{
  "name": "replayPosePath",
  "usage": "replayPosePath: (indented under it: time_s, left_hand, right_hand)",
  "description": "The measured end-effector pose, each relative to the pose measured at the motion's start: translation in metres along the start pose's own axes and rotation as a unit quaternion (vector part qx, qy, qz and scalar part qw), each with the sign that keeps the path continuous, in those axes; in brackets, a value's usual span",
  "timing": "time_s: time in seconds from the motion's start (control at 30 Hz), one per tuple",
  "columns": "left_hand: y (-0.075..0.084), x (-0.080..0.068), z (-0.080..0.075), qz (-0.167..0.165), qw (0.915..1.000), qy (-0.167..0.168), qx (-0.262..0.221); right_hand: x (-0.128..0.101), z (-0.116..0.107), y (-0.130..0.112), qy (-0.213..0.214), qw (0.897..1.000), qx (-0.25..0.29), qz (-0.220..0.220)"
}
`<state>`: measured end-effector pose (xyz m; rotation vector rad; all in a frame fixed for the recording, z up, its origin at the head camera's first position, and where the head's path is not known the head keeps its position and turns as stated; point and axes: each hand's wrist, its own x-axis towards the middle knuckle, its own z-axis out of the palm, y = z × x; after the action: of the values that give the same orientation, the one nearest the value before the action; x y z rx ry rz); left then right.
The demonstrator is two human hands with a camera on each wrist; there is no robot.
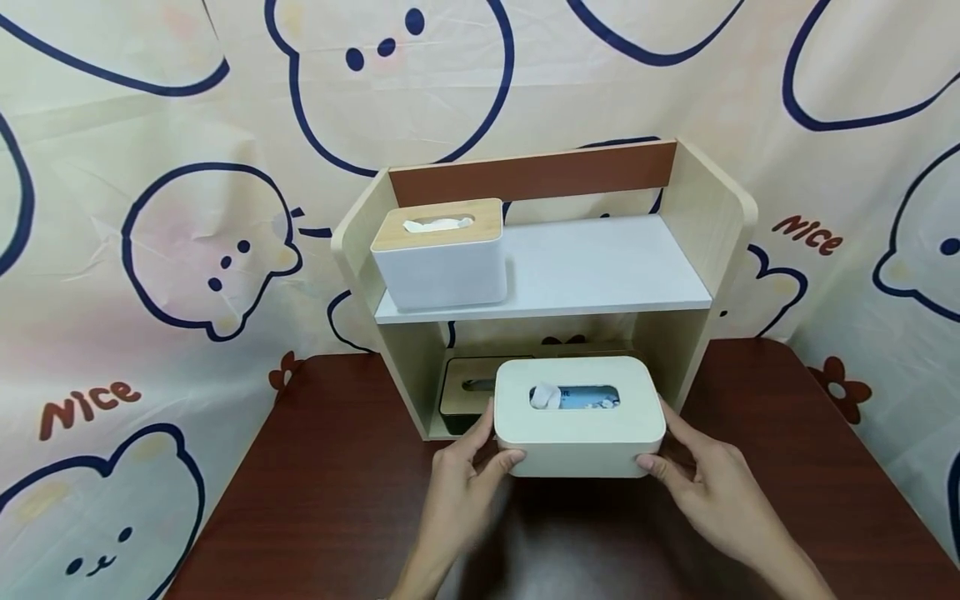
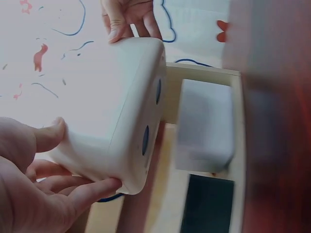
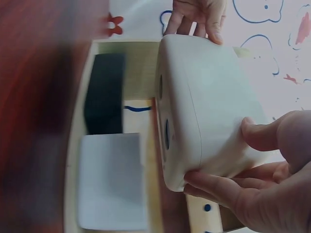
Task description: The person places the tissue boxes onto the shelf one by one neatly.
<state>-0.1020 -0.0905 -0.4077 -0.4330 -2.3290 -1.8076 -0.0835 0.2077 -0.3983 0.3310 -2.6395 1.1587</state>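
Note:
A cream tissue box (image 1: 581,459) with rounded corners is held in front of a two-tier wooden shelf (image 1: 540,313). White tissue and a blue pack show through its oval slot. My left hand (image 1: 462,492) grips its left end, thumb on the front and fingers round the side. On the opposite end my right hand (image 1: 712,487) grips it the same way. Both wrist views show the tissue box (image 2: 92,97) between the two hands, with dark ovals on one face. It hides part of the lower tier in the head view.
A white tissue box (image 1: 442,271) with a wooden lid stands at the left of the upper tier. Below it sits a dark tissue box (image 1: 461,400) with a wooden lid. In the right wrist view, a white box (image 3: 112,179) stands beside the dark one. The brown table (image 1: 315,500) lies underneath.

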Motion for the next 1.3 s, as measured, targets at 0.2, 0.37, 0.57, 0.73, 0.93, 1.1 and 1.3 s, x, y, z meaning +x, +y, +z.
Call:
replayPosePath:
  time_s: [0.2, 0.37, 0.57, 0.73, 0.93, 1.1, 1.3]
  left_hand:
    - [0.022, 0.006, -0.004, 0.011, 0.9999, 0.012, 0.005]
    - [0.038, 0.01, -0.007, 0.018, 0.9997, 0.018, 0.006]
    - [0.053, 0.013, -0.009, 0.024, 0.9994, 0.026, -0.003]
    - [0.064, 0.014, -0.01, 0.03, 0.9989, 0.037, -0.005]
    - [0.076, 0.017, -0.009, 0.032, 0.9983, 0.048, -0.008]
    - [0.088, 0.021, -0.01, 0.034, 0.9976, 0.06, -0.012]
    - [0.098, 0.027, -0.012, 0.056, 0.9963, 0.065, -0.007]
  right_hand:
    - [0.006, -0.014, -0.015, 0.02, 1.0, -0.019, -0.007]
    - [0.01, -0.026, -0.028, 0.026, 0.999, -0.025, -0.006]
    - [0.012, -0.036, -0.04, 0.041, 0.999, -0.033, -0.01]
    - [0.012, -0.044, -0.047, 0.054, 0.997, -0.046, -0.01]
    - [0.014, -0.052, -0.056, 0.072, 0.996, -0.056, -0.01]
    - [0.015, -0.056, -0.062, 0.088, 0.994, -0.066, -0.018]
    - [0.018, -0.063, -0.067, 0.102, 0.992, -0.067, -0.031]
